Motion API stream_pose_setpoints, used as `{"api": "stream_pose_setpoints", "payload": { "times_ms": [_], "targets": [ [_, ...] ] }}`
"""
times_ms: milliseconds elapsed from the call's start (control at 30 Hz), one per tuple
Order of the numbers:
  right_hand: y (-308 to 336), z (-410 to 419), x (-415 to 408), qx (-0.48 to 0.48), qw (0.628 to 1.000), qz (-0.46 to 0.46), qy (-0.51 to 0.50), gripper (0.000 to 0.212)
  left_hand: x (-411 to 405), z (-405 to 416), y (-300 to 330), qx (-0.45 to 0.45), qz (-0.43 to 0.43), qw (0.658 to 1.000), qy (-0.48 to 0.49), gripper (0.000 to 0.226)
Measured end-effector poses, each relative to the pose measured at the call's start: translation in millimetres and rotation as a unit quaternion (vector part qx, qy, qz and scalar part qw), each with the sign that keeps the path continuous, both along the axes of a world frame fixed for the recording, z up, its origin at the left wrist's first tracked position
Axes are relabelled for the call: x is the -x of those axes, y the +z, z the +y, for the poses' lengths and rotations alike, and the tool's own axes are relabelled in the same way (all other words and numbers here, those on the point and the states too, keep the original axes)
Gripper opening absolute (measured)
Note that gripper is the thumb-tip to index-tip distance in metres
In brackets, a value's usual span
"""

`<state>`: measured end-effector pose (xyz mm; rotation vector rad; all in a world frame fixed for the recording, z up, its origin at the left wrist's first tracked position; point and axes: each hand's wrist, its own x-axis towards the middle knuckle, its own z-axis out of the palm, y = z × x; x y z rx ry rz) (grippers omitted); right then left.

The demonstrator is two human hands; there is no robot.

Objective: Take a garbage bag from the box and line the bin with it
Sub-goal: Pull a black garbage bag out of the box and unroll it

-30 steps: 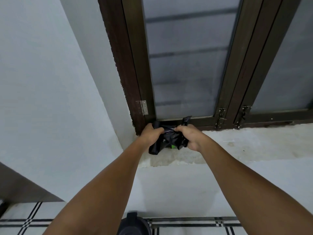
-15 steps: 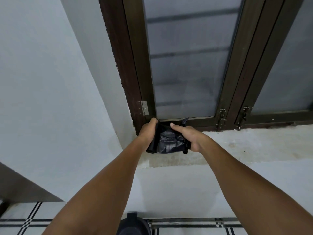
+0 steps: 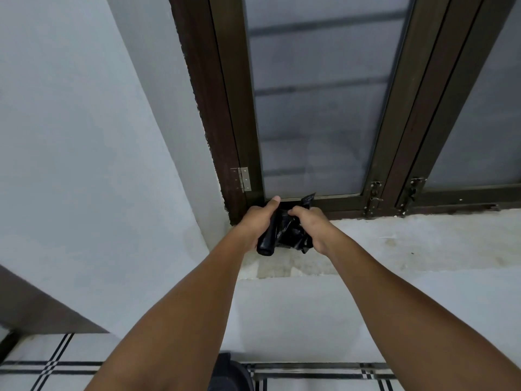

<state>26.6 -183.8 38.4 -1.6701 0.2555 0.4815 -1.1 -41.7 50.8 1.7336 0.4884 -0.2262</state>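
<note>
Closest to the camera, at the bottom edge, a dark round shape (image 3: 229,372) sticks up from the striped floor (image 3: 56,365) between the two arms. It may be the bin, but too little of it shows to be sure. No box can be seen.

Farther out, both arms reach forward to the window ledge (image 3: 394,244). The left hand (image 3: 258,222) is closed around a roll of black bags (image 3: 267,241), thumb pointing up along it. The roll's long way runs from the thumb down toward the person, with its round end sticking out below the fist. The right hand (image 3: 311,225) is just beside it, fingers curled tight on the loose crinkled bag (image 3: 290,231) that comes off the roll. So the bag lies between the two hands — the roll on the left, the free part on the right, touching both. A corner of plastic pokes up behind the right hand against the window frame (image 3: 332,203).

To get one bag free, the hands would likely need to pull apart sideways, the left one keeping the roll steady.

Half a second ago the bag was spread wider and flatter between the hands, and the right fingers lay more open on top. Now the hands are closer together and the bag is bunched up. The arms have hardly moved.
</note>
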Motion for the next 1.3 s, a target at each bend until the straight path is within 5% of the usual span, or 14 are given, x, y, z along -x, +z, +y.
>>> {"api": "stream_pose_setpoints", "payload": {
  "times_ms": [167,367,800,900,1033,1300],
  "targets": [
    [1,14,5,-0.065,0.995,-0.012,-0.079,0.020,-5,-9,-3,0.067,-0.009,0.996,0.064,0.060],
    [-3,31,13,-0.174,0.968,0.023,-0.182,0.033,-3,-26,0,0.159,-0.007,0.979,0.125,0.058],
    [2,36,15,-0.240,0.925,0.027,-0.292,0.010,-6,-37,1,0.202,-0.005,0.968,0.152,0.056],
    [3,30,13,-0.254,0.939,0.044,-0.229,0.027,-8,-26,7,0.199,0.015,0.975,0.102,0.062],
    [5,12,6,-0.094,0.989,-0.052,-0.102,0.027,-5,-3,21,0.085,0.009,0.996,-0.002,0.063],
    [3,-7,-4,-0.072,0.993,-0.082,0.055,0.026,-7,8,31,-0.056,-0.046,0.994,-0.078,0.072]
  ]
}}
